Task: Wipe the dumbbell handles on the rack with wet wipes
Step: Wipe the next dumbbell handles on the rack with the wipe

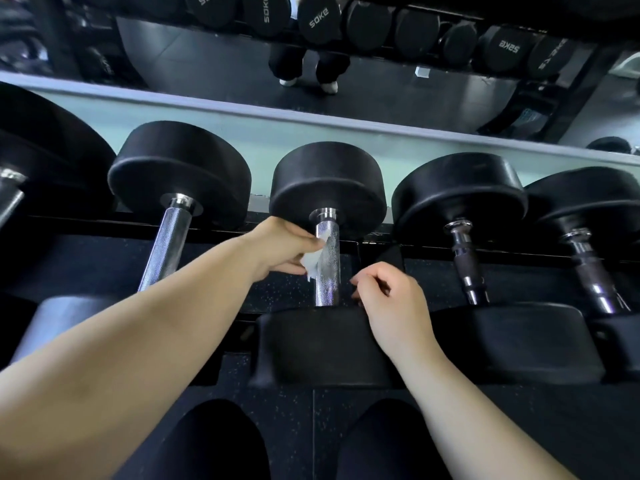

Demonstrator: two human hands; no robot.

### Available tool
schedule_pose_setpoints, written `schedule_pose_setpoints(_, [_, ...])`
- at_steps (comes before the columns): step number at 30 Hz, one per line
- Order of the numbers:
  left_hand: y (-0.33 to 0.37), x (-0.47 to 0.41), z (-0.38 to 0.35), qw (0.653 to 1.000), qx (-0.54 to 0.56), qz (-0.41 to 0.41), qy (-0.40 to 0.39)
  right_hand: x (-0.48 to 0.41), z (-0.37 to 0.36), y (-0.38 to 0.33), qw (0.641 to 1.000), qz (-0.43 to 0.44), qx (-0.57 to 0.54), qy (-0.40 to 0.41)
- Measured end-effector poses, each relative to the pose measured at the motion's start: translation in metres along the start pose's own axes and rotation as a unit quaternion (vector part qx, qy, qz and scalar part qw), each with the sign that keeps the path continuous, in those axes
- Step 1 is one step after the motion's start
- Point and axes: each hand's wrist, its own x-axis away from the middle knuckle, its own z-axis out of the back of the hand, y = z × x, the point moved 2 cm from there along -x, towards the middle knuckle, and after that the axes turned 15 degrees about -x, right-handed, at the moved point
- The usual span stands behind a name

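Mirror (381,95) backs the dumbbell rack (104,226), where the outstretched left hand (284,245) pinches a wet wipe (313,261) against the middle dumbbell's knurled handle (329,271), and the right hand (388,296) hovers just beside it, fingers loosely curled, holding nothing.

This is a gym, at its free-weights section. A row of dumbbells (329,188) with thick black rubber heads and knurled chrome handles (327,268) lies side by side on a dark rack (104,226). Behind them runs a wall mirror (207,64), which reflects more black weights (318,19) printed "SOKE" and a dark floor. Underfoot is black rubber flooring (298,393) flecked with pale specks.
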Motion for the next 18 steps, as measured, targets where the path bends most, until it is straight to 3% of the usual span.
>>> schedule_pose_setpoints(5, [-0.013,0.006,-0.011,0.998,-0.061,0.021,0.005,0.0,0.0,0.002,1.0,0.003,-0.005,0.006])
schedule_pose_setpoints(10, [0.005,-0.02,-0.002,0.995,0.015,0.019,0.102,-0.001,0.0,0.004,1.0,0.0,-0.006,0.005])
schedule_pose_setpoints(12, [0.006,-0.021,-0.001,0.996,0.026,0.027,0.08,0.0,0.0,0.004,1.0,0.0,-0.009,0.008])
schedule_pose_setpoints(16, [-0.01,0.008,-0.011,0.992,-0.113,0.039,-0.048,0.0,0.0,0.004,1.0,-0.008,-0.002,-0.001])
schedule_pose_setpoints(18, [-0.012,0.01,-0.012,0.99,-0.126,0.033,-0.046,0.0,0.0,0.003,1.0,-0.01,-0.002,-0.005])
